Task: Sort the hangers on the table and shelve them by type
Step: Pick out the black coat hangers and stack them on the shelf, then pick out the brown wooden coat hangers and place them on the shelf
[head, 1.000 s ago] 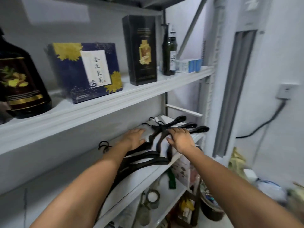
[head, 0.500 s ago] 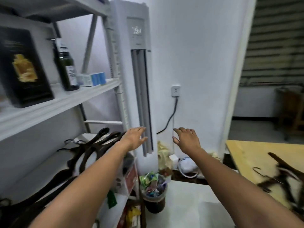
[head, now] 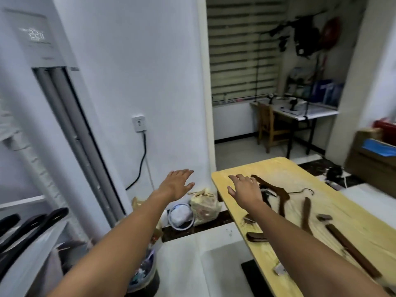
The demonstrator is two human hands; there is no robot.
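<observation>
Several dark brown wooden hangers [head: 278, 196] lie scattered on the yellow wooden table [head: 334, 202] at the right. My right hand [head: 246, 189] hovers over the table's near-left part, fingers spread and empty, just left of the hangers. My left hand [head: 176, 185] is stretched out in the air left of the table, fingers straight, holding nothing. Black hangers [head: 32, 226] rest on the white shelf [head: 27, 264] at the lower left edge.
A tall white air conditioner [head: 42, 93] stands beside the shelf. On the floor between shelf and table sit a bin [head: 143, 273], a bag [head: 203, 204] and a round container [head: 181, 215]. Behind the table are a chair [head: 267, 127] and a desk [head: 300, 112].
My view has swung right from the shelf to the table. Both hands left the black hangers on the shelf and now reach empty toward the table.
</observation>
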